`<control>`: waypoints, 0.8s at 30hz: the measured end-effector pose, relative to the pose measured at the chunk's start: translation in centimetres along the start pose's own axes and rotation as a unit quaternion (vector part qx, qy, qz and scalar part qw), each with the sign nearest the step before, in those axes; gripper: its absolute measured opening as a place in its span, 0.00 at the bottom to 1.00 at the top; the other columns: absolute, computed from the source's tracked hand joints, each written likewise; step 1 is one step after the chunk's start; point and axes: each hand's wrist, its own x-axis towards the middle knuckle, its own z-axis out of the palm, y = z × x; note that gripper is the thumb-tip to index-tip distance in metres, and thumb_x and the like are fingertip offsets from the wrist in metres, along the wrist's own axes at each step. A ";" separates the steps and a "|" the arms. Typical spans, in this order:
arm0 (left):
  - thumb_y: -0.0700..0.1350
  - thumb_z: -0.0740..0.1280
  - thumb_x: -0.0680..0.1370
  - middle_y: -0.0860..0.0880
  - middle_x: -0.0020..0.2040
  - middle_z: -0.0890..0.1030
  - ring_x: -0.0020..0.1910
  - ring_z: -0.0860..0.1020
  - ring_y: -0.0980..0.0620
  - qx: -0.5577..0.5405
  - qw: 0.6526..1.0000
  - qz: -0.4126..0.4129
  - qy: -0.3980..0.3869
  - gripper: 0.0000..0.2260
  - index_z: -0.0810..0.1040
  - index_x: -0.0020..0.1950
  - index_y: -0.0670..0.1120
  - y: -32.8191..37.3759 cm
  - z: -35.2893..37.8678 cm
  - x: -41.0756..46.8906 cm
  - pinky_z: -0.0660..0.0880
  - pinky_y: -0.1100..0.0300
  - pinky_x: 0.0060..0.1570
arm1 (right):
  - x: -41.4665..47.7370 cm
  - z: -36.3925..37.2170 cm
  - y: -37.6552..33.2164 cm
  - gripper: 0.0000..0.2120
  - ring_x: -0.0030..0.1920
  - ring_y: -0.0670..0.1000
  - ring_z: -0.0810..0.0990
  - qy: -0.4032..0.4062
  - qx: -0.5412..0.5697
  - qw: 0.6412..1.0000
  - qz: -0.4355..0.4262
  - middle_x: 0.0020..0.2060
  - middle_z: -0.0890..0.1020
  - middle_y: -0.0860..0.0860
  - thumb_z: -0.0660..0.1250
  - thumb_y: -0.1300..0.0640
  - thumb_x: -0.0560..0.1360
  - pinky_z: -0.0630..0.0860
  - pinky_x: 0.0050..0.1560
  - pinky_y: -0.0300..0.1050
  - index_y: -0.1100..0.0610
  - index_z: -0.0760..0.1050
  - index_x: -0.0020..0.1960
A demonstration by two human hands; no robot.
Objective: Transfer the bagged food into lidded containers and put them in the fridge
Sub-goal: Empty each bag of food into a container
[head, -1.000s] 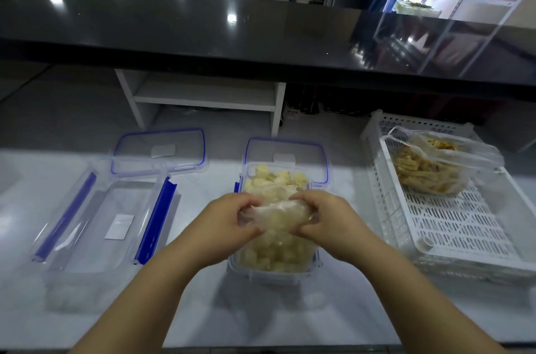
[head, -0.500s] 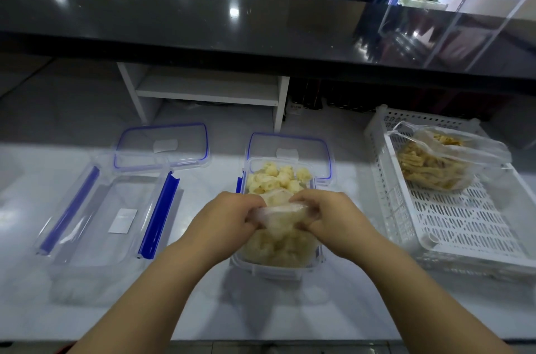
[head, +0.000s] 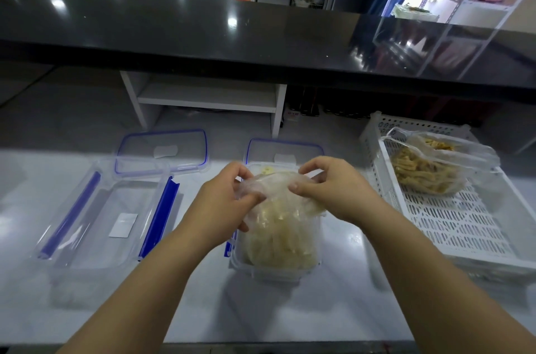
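A clear plastic bag [head: 275,220] of pale yellow food pieces hangs over the middle container [head: 269,269], its lower end resting inside. My left hand [head: 223,203] pinches the bag's upper left edge and my right hand [head: 333,188] pinches its upper right edge. That container's lid [head: 285,150] lies flat behind it. A second clear container [head: 95,223] with blue clips stands empty at the left, its lid [head: 162,150] leaning on its far rim. Another bag of brownish food strips [head: 429,171] lies in the white basket [head: 464,226].
The white perforated basket fills the right side of the white counter [head: 333,310]. A raised black counter ledge [head: 232,34] runs across the back, with a white shelf unit [head: 208,98] under it. Metal racks stand beyond at the far right.
Both hands have risen and spread apart, lifting and stretching the bag's top. The bag now covers most of the food in the middle container.
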 end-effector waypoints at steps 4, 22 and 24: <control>0.49 0.72 0.72 0.54 0.52 0.75 0.37 0.81 0.49 -0.007 1.000 -0.021 0.004 0.13 0.70 0.51 0.53 -0.8 0.2 -0.4 0.74 0.69 0.27 | -0.2 0.5 1.0 0.22 0.45 0.49 0.82 -0.033 0.043 0.998 0.019 0.48 0.80 0.50 0.75 0.48 0.67 0.80 0.48 0.46 0.50 0.72 0.58; 0.43 0.71 0.73 0.55 0.40 0.80 0.38 0.78 0.55 0.016 0.998 0.026 0.047 0.04 0.80 0.44 0.52 -2.1 -0.3 -0.5 0.75 0.64 0.39 | 0.2 0.6 2.4 0.16 0.24 0.45 0.76 0.057 0.024 0.998 -0.023 0.38 0.82 0.52 0.79 0.61 0.63 0.73 0.28 0.33 0.54 0.81 0.49; 0.43 0.70 0.74 0.54 0.40 0.80 0.38 0.79 0.55 0.011 0.998 0.011 0.057 0.03 0.80 0.44 0.51 -2.2 -0.3 -0.4 0.75 0.64 0.37 | 0.3 0.2 1.9 0.18 0.23 0.42 0.76 0.049 0.014 0.998 -0.021 0.38 0.82 0.53 0.80 0.61 0.61 0.72 0.27 0.31 0.54 0.80 0.49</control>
